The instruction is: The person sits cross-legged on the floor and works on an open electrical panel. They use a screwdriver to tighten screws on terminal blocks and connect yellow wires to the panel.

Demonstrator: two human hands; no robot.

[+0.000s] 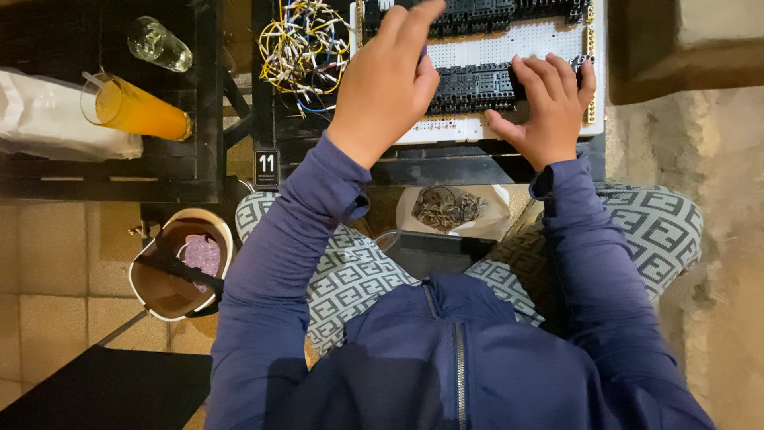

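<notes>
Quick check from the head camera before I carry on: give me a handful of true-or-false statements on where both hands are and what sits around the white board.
1. The right hand rests on a black terminal block on the white perforated board. True.
2. The left hand holds the glass of orange juice. False: the glass stands alone on the dark table to the left, and the left hand reaches over the board.
3. A tangle of mostly yellow wires lies left of the board. True.
4. The open bag sits on the person's lap. False: it is on the tiled floor, beside the left knee.
5. An empty clear glass lies beyond the juice. True.
</notes>
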